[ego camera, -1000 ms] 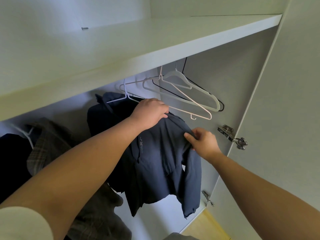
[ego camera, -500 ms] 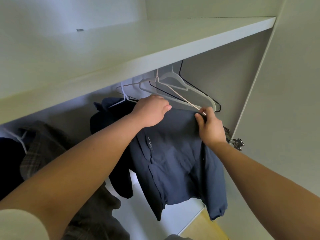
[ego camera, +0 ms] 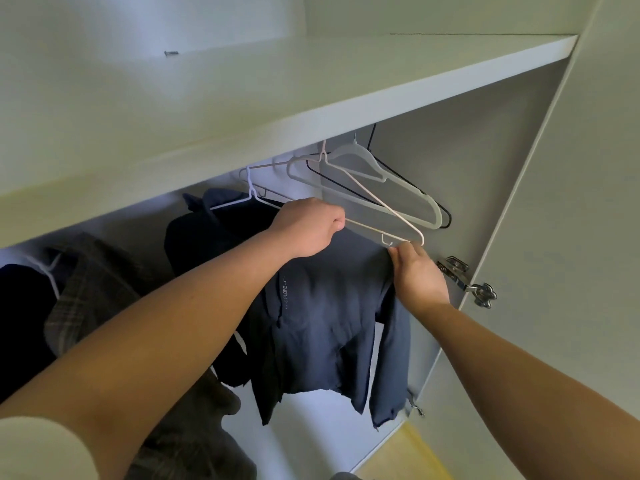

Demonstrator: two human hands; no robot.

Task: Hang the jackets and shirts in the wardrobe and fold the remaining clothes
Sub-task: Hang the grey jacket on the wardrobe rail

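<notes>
A navy blue jacket (ego camera: 322, 327) with a small white logo hangs spread out inside the wardrobe. My left hand (ego camera: 308, 225) grips its collar area near the top, fingers curled. My right hand (ego camera: 417, 271) pinches the jacket's right shoulder, just below the corner of a thin pink hanger (ego camera: 377, 199). A white wire hanger (ego camera: 251, 192) rises behind my left hand; whether the jacket sits on it is hidden. Several empty hangers, a translucent white one (ego camera: 391, 188) and a black one (ego camera: 446, 216), hang above the jacket.
A white shelf (ego camera: 311, 84) spans the wardrobe above the hangers. A plaid shirt (ego camera: 93, 289) and a dark garment (ego camera: 20, 317) hang at the left. The open door (ego camera: 571, 237) with a metal hinge (ego camera: 464, 275) stands at the right. Yellow floor (ego camera: 408, 459) shows below.
My right hand rose from the sleeve to the jacket's right shoulder, pulling the jacket flat and wide. My left hand kept its grip and shifted slightly right.
</notes>
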